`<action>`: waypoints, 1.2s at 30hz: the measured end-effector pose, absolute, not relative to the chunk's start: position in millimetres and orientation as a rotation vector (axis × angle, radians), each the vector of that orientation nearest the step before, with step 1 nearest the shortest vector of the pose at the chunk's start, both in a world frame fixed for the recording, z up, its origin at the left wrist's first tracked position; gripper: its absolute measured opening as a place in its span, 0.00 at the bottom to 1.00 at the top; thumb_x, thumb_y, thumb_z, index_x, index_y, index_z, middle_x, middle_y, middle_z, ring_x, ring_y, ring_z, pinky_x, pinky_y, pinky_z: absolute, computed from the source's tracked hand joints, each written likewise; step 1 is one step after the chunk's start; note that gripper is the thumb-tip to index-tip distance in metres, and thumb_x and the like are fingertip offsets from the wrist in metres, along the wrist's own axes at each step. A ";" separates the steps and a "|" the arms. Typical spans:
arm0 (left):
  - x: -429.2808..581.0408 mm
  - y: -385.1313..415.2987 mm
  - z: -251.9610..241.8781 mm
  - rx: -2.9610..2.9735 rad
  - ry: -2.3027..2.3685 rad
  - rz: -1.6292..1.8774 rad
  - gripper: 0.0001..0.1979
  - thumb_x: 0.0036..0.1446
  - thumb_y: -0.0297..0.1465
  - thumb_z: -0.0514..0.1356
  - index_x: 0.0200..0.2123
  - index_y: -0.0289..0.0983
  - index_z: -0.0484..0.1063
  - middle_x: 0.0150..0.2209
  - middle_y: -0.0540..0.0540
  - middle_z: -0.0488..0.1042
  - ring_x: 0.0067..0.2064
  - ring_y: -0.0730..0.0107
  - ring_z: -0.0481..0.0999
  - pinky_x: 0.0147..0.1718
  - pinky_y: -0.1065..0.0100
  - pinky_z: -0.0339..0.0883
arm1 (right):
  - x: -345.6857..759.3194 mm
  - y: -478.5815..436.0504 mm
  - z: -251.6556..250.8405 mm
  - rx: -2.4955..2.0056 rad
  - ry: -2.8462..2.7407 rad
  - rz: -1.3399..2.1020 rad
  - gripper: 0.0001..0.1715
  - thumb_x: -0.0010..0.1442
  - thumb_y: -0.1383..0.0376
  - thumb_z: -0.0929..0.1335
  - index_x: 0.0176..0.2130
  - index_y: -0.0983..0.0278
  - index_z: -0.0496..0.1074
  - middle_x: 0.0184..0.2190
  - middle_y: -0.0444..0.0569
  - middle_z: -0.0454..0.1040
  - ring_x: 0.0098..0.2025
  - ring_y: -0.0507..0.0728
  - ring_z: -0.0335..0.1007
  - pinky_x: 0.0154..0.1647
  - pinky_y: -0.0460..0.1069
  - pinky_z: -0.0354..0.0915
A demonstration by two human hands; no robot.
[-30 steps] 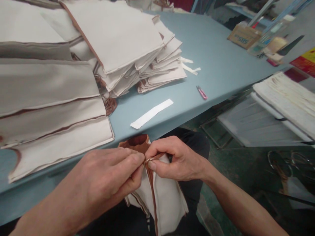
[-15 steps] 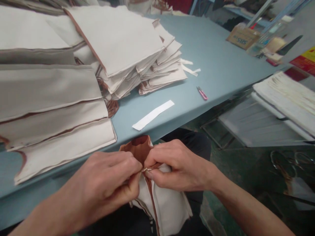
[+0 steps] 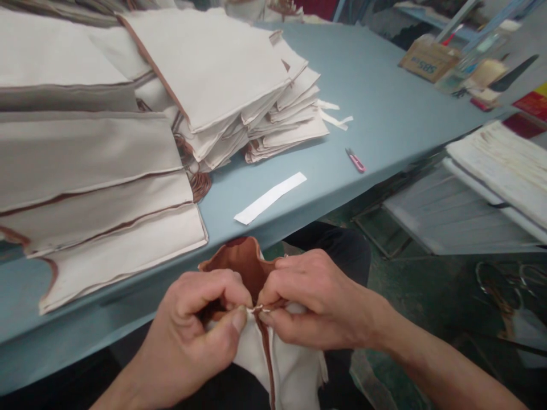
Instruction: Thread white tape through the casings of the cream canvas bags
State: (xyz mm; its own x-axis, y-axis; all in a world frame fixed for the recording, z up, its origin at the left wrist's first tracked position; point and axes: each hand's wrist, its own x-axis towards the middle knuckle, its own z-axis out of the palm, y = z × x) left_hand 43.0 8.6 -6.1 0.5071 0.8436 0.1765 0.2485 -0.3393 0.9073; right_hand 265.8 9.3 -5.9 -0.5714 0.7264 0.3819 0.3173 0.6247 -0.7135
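A cream-coloured sewn bag (image 3: pixel 294 367) with a brown lining and a brown seam strip lies over my lap, its mouth facing the table. My left hand (image 3: pixel 200 319) pinches the edge of the bag's mouth between thumb and forefinger. Close beside it, my right hand (image 3: pixel 314 299) pinches the same edge on the other side of the brown seam. A small pale bit, perhaps thread or cord, shows between the fingertips. What lies under the fingers is hidden.
On the blue table (image 3: pixel 342 74) lie a stack of cream pieces (image 3: pixel 205 68), a row of folded cream pieces (image 3: pixel 94 193), a white strip (image 3: pixel 270 198), pink thread snips (image 3: pixel 355 160) and coiled brown cord (image 3: pixel 200 185). A cardboard box (image 3: pixel 428 58) stands farther back. Cream cloth (image 3: pixel 504 159) hangs over a rack at right.
My left hand has turned, so its thumb now shows at the seam. Both hands and the bag's edge sit slightly lower, and the view has shifted a little.
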 end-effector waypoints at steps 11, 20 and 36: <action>44.4 27.1 0.7 1.591 0.948 0.637 0.15 0.60 0.34 0.63 0.24 0.40 0.62 0.22 0.58 0.58 0.23 0.77 0.56 0.20 0.76 0.53 | 271.4 35.4 -2.0 -0.852 -2.004 1.238 0.06 0.67 0.66 0.75 0.37 0.64 0.76 0.32 0.40 0.79 0.30 0.49 0.68 0.35 0.44 0.62; 35.4 28.5 4.4 2.055 0.924 0.645 0.13 0.70 0.28 0.59 0.30 0.40 0.75 0.25 0.56 0.74 0.25 0.78 0.71 0.26 0.78 0.63 | 274.8 33.0 3.8 -0.845 -2.159 1.004 0.06 0.68 0.72 0.69 0.38 0.63 0.73 0.32 0.43 0.78 0.32 0.51 0.69 0.36 0.46 0.60; 37.6 7.4 -7.7 1.945 0.995 0.683 0.19 0.75 0.34 0.56 0.27 0.41 0.70 0.22 0.56 0.69 0.22 0.76 0.70 0.22 0.76 0.63 | 267.6 30.8 -4.9 -0.860 -1.940 1.172 0.10 0.69 0.62 0.75 0.36 0.62 0.74 0.34 0.42 0.80 0.34 0.51 0.74 0.39 0.46 0.68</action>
